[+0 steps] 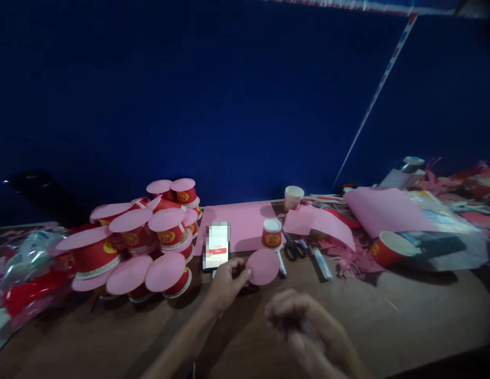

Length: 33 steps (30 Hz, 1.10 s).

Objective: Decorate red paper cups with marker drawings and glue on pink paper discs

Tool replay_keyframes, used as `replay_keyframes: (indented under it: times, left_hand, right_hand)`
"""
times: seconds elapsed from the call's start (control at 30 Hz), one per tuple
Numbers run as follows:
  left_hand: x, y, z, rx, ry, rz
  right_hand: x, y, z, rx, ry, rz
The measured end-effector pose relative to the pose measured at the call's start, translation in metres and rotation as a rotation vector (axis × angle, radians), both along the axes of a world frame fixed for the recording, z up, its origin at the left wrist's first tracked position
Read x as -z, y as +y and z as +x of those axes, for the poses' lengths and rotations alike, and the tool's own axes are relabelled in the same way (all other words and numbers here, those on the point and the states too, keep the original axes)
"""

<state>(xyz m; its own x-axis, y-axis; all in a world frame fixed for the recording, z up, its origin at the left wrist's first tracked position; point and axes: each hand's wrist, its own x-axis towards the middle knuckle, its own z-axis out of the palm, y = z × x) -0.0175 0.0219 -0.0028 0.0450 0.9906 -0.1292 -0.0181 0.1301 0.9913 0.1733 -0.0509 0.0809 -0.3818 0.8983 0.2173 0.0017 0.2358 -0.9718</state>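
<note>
My left hand [226, 284] pinches the left edge of a round pink paper disc [264, 266] that rests low over the brown table [407, 310]. My right hand [308, 331] hovers nearer to me, blurred by motion, its fingers curled; I cannot make out whether anything is in it. A phone [216, 246] lies just beyond my left hand. An upright red paper cup [272, 233] stands behind the disc on a pink sheet [245, 223]. Black scissors [293, 247] and a marker [321, 263] lie to the right of the disc.
A pile of red cups capped with pink discs [146, 237] fills the left of the table. A white cup [293, 197] stands at the back. A red cup [387, 248] lies on its side among pink sheets [383, 210] and scraps at right. Plastic bags [19, 279] lie far left.
</note>
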Motion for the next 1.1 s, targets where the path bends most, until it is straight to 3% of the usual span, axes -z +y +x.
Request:
replay_keyframes:
  times: [0.07,0.17,0.37,0.6,0.73,0.93,1.1]
  left_hand:
    - [0.000,0.001,-0.002,0.021,-0.067,-0.026]
    - [0.000,0.001,-0.005,0.027,-0.212,-0.081]
    - [0.001,-0.006,-0.006,0.017,-0.327,-0.164]
    - [0.001,-0.008,-0.009,0.071,-0.212,-0.076]
    - [-0.002,-0.007,-0.010,0.029,0.050,0.036]
    - [0.004,-0.007,-0.011,-0.090,0.417,0.146]
    - [0.009,-0.009,-0.009,-0.068,0.593,0.224]
  right_hand:
    - [0.015,0.018,-0.002,0.172,0.016,-0.146]
    - [0.045,0.040,-0.002,0.309,0.108,-0.227]
    - [0.078,0.057,-0.019,0.215,0.207,-0.354]
    - [0.081,0.058,-0.018,0.237,0.187,-0.365]
    - [0.077,0.057,-0.005,0.234,0.039,-0.269]
    - [0.086,0.068,0.012,0.232,-0.385,-0.021]
    - [0.089,0.072,0.024,0.301,-0.591,0.192]
